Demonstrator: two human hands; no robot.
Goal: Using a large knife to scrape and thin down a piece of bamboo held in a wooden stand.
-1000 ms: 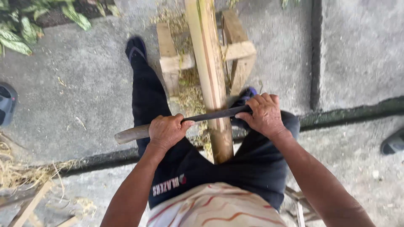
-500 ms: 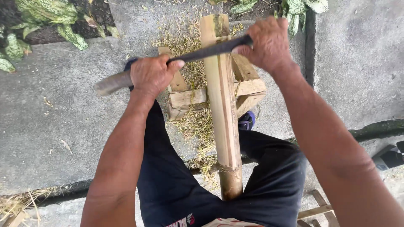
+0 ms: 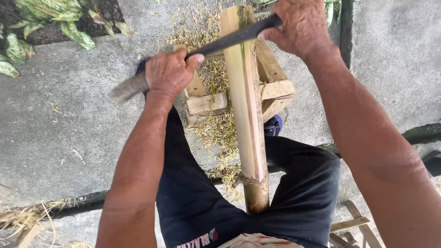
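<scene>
Now both hands, left [image 3: 170, 73] and right [image 3: 298, 27], grip a blade [image 3: 225, 41] across the bamboo pole [image 3: 245, 105] at twelve o'clock, mid-shave; next likely calls for an even pull toward six.

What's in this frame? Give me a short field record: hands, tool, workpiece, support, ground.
left hand: gripped around one end of the blade
right hand: gripped around the other end
tool: long dark blade, held crosswise over the pole, near its far end
workpiece: bamboo pole, pale and stripped, running lengthwise between the person's legs
support: wooden frame, under the pole's far end
ground: grey concrete floor with green-yellow shavings beside the frame
surroundings: leafy plants at upper left
</scene>
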